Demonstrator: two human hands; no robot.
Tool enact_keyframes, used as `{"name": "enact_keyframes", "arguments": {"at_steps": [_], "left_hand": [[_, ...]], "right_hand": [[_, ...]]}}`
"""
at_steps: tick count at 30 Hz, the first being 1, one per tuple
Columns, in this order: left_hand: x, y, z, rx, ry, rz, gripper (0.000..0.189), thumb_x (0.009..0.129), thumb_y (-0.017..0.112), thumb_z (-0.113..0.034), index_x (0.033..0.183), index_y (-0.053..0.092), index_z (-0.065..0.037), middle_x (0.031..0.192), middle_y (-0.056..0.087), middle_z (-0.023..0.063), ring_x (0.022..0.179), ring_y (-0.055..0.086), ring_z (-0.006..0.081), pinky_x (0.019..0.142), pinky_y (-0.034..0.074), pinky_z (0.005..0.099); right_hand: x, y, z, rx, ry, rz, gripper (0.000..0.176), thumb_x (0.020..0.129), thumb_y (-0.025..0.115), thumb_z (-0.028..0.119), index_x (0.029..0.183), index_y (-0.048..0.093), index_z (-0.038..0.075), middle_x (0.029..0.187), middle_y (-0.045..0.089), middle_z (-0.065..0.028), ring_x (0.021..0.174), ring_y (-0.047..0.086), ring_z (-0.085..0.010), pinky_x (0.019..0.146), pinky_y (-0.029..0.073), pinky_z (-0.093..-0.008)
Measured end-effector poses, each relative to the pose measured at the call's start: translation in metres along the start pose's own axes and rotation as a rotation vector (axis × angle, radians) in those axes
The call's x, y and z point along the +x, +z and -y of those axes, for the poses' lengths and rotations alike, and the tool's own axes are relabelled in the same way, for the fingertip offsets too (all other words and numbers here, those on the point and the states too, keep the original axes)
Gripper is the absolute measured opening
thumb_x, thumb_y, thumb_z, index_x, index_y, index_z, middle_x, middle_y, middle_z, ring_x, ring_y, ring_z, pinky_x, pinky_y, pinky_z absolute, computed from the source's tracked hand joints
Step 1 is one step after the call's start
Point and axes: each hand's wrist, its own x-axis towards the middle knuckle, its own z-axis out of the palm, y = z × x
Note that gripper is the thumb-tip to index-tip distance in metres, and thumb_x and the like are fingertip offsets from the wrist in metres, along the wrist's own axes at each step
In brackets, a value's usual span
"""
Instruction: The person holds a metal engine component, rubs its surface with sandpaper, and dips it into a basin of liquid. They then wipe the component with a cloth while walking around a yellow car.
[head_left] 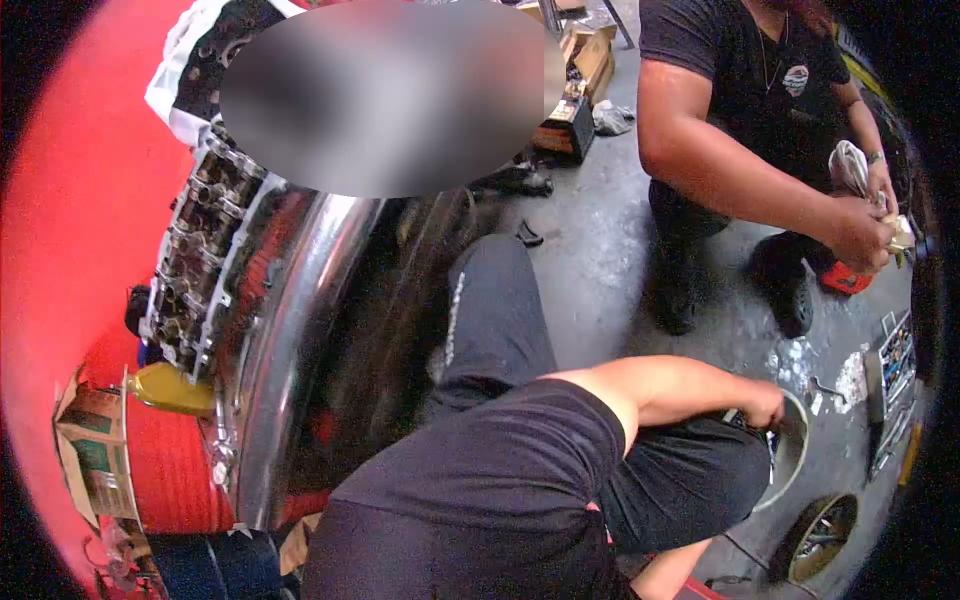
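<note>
My left hand (pixel 765 405) is at the end of the bare arm reaching right over my bent knee (pixel 735 470). Its fingers are curled; what lies in them is too small to make out. Against it, a pale curved band or hose (pixel 803 440) loops down toward the floor. A bare limb (pixel 672 572) shows under my knee at the bottom edge, but my right hand does not show. Across from me, a person in a black shirt (pixel 745 90) holds a small cream-coloured thing (pixel 900 235) and a whitish bundle (pixel 848 168).
An engine cylinder head (pixel 200 250) stands left beside a curved shiny metal strip (pixel 300 330) and red bodywork (pixel 80 200). A tool tray (pixel 893 365) and a wheel (pixel 822 538) lie right. Boxes (pixel 568 130) stand at the back; a blurred oval hides the upper middle.
</note>
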Motion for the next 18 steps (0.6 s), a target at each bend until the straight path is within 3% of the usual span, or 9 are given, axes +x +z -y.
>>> {"name": "enact_keyframes", "arguments": {"at_steps": [1, 3, 5, 7, 8, 10, 12, 15, 18], "left_hand": [[-0.024, -0.020, -0.025, 0.001, -0.104, 0.055, 0.032, 0.062, 0.059, -0.008, 0.092, 0.071, -0.010, 0.084, 0.069, 0.0153, 0.078, 0.065, 0.0335, 0.068, 0.051, 0.0452], [-0.038, -0.027, -0.026, -0.065, 0.024, -0.172, 0.033, 0.063, 0.059, -0.007, 0.094, 0.071, -0.007, 0.085, 0.068, 0.0173, 0.079, 0.066, 0.0320, 0.070, 0.051, 0.0447], [-0.044, -0.024, -0.029, -0.239, -0.141, -0.190, 0.038, 0.063, 0.062, -0.009, 0.099, 0.070, -0.008, 0.098, 0.069, 0.0173, 0.094, 0.064, 0.0347, 0.081, 0.051, 0.0425], [-0.061, -0.036, -0.039, -0.120, -0.305, -0.286, 0.036, 0.065, 0.064, -0.009, 0.101, 0.068, -0.007, 0.098, 0.068, 0.0192, 0.095, 0.063, 0.0380, 0.082, 0.050, 0.0442], [-0.074, -0.048, -0.042, 0.028, -0.350, -0.213, 0.038, 0.072, 0.064, -0.010, 0.109, 0.064, -0.007, 0.096, 0.067, 0.0208, 0.096, 0.062, 0.0401, 0.083, 0.050, 0.0463], [-0.117, -0.084, -0.048, 0.014, -0.387, -0.384, 0.041, 0.078, 0.061, -0.010, 0.118, 0.054, -0.005, 0.095, 0.065, 0.0232, 0.094, 0.063, 0.0398, 0.079, 0.050, 0.0500], [-0.170, -0.117, -0.048, 0.010, -0.586, -0.340, 0.035, 0.077, 0.060, -0.010, 0.112, 0.056, -0.004, 0.098, 0.065, 0.0243, 0.091, 0.064, 0.0404, 0.076, 0.051, 0.0494], [-0.268, -0.130, -0.004, 0.057, -0.667, -0.703, 0.026, 0.077, 0.056, -0.010, 0.103, 0.060, -0.006, 0.097, 0.066, 0.0206, 0.093, 0.064, 0.0394, 0.077, 0.050, 0.0487], [-0.359, -0.148, -0.025, -0.017, -0.707, -0.898, 0.026, 0.076, 0.055, -0.007, 0.102, 0.060, -0.006, 0.092, 0.066, 0.0183, 0.090, 0.064, 0.0356, 0.079, 0.050, 0.0452]], "right_hand": [[-0.004, 0.009, -0.008, -0.020, -0.007, 0.023, 0.052, 0.090, 0.058, 0.018, 0.136, 0.044, 0.000, 0.135, 0.049, -0.0247, 0.119, 0.052, -0.0385, 0.104, 0.039, -0.0397], [-0.003, 0.001, 0.003, 0.048, -0.049, -0.080, 0.052, 0.090, 0.058, 0.018, 0.136, 0.044, 0.000, 0.135, 0.049, -0.0246, 0.118, 0.052, -0.0384, 0.103, 0.039, -0.0397], [-0.002, -0.006, 0.011, 0.024, -0.026, -0.026, 0.052, 0.090, 0.058, 0.018, 0.136, 0.044, -0.001, 0.134, 0.050, -0.0246, 0.118, 0.052, -0.0382, 0.103, 0.039, -0.0397], [-0.010, 0.015, -0.015, -0.040, -0.003, 0.090, 0.052, 0.089, 0.058, 0.019, 0.135, 0.044, -0.001, 0.134, 0.050, -0.0246, 0.118, 0.052, -0.0381, 0.103, 0.039, -0.0397], [-0.020, 0.013, -0.026, -0.024, -0.015, 0.066, 0.052, 0.089, 0.058, 0.019, 0.135, 0.044, -0.001, 0.134, 0.050, -0.0246, 0.118, 0.053, -0.0380, 0.103, 0.039, -0.0397], [-0.019, -0.001, -0.022, 0.052, -0.011, -0.001, 0.052, 0.089, 0.059, 0.019, 0.135, 0.045, -0.001, 0.134, 0.050, -0.0246, 0.118, 0.053, -0.0379, 0.103, 0.039, -0.0397], [-0.027, 0.005, -0.031, 0.034, 0.051, 0.047, 0.052, 0.089, 0.059, 0.019, 0.135, 0.045, -0.001, 0.133, 0.051, -0.0246, 0.118, 0.053, -0.0378, 0.103, 0.039, -0.0397], [-0.038, 0.013, -0.083, 0.420, 0.034, -0.107, 0.052, 0.089, 0.059, 0.019, 0.134, 0.045, -0.001, 0.133, 0.051, -0.0245, 0.117, 0.053, -0.0376, 0.103, 0.039, -0.0398], [-0.041, -0.011, -0.059, -0.441, 0.099, 0.405, 0.048, 0.088, 0.060, 0.019, 0.129, 0.048, -0.004, 0.127, 0.056, -0.0239, 0.112, 0.057, -0.0341, 0.098, 0.044, -0.0411]]}}
